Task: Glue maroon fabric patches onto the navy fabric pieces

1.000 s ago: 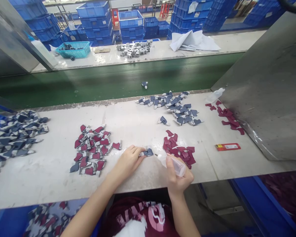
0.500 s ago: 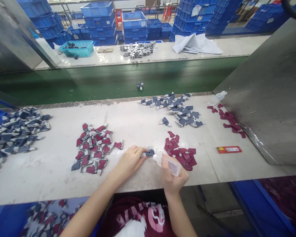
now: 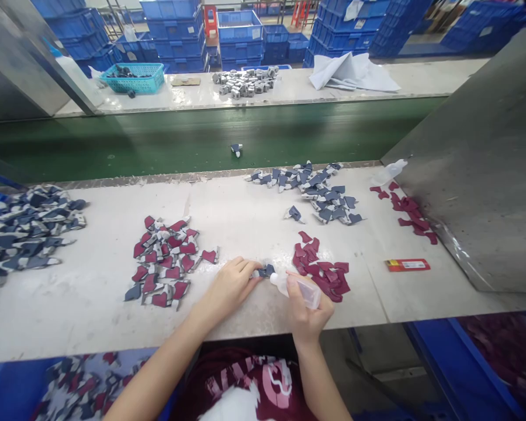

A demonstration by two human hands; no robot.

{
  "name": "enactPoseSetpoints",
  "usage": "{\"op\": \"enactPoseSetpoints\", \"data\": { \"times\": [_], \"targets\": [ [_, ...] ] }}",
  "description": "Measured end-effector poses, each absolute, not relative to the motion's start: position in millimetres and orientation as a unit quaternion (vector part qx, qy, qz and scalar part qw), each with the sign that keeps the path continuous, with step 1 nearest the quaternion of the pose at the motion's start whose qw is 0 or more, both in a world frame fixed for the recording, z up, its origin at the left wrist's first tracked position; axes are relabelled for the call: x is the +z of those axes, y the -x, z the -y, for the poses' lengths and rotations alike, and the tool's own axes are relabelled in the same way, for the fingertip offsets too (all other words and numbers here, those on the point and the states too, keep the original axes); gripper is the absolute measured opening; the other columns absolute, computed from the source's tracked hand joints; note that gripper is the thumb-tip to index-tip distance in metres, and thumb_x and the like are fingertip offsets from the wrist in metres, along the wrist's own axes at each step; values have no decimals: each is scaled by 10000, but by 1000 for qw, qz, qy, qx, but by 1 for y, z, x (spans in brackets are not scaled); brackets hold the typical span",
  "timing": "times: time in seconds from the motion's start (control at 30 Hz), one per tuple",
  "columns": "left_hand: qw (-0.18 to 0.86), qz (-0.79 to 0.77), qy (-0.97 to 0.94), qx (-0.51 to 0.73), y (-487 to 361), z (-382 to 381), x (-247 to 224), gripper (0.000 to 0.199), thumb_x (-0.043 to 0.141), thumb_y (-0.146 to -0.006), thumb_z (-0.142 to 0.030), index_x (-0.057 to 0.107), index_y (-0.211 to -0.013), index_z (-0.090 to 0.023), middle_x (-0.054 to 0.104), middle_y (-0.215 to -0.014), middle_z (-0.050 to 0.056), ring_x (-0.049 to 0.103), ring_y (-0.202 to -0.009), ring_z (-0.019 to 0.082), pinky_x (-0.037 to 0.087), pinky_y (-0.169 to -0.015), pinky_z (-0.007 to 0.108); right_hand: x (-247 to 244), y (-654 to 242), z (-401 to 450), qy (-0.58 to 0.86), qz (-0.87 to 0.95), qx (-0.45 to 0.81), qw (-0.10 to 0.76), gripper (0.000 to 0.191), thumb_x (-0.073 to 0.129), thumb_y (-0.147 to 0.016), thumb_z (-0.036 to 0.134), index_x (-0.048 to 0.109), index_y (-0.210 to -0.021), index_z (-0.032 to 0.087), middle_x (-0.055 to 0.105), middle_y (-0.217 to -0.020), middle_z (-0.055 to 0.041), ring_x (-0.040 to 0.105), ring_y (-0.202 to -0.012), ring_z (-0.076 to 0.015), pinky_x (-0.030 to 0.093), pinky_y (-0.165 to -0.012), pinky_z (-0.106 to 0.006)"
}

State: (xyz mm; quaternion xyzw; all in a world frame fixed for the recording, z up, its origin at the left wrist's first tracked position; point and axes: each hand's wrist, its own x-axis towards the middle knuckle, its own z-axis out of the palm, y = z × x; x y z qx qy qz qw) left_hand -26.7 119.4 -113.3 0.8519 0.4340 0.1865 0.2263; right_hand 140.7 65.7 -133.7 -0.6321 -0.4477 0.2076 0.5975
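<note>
My left hand (image 3: 235, 285) pinches a small dark blue and grey plastic part (image 3: 265, 271) on the white table. In my right hand (image 3: 310, 316) is a clear squeeze bottle (image 3: 304, 291), tilted so its white nozzle end meets or nearly meets that part; whether they touch I cannot tell. Just beyond the bottle lies a loose pile of maroon pieces (image 3: 322, 269). To the left of my left hand sits a heap of grey parts with maroon faces (image 3: 169, 257). Farther back is a group of blue and grey parts (image 3: 319, 190), with one blue part (image 3: 294, 214) apart from it.
A large heap of blue-grey parts (image 3: 30, 228) lies far left. At right are a red and yellow packet (image 3: 407, 265), more maroon pieces (image 3: 412, 213) and a steel panel (image 3: 477, 175). A green conveyor belt (image 3: 158, 140) carries one part (image 3: 236, 150). Blue bins flank my lap.
The lone part on the belt has shifted left. Both hands keep almost the same place, still on the part and the bottle; the view has tilted slightly.
</note>
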Motion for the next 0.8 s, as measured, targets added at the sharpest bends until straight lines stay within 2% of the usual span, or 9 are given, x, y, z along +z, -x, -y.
{"op": "enactPoseSetpoints", "data": {
  "times": [0.37,0.7,0.8],
  "targets": [
    [228,-436,-852,179,27,-119,-109,149,526,-997,-189,620,-1111,-179,742,-1021,79,681,-970,235,570,-868,385,-135,-147,-61,650,418,182,608,284,677,-890,398,742,-772,148,742,-738,-86,706,-658,-221,564,-624,-325],
    [232,-436,-853,168,28,-120,-107,162,519,-999,-192,624,-1122,-181,736,-1011,78,671,-944,228,567,-856,372,-139,-158,-54,660,436,123,599,199,700,-881,344,742,-799,167,753,-776,-81,713,-702,-231,567,-713,-367],
    [226,-437,-857,155,27,-120,-105,157,539,-992,-201,625,-1119,-171,726,-1001,84,662,-939,237,568,-847,378,-139,-158,-54,657,412,146,613,199,736,-847,346,748,-810,150,751,-774,-90,708,-693,-228,564,-683,-357]
  ]
}}
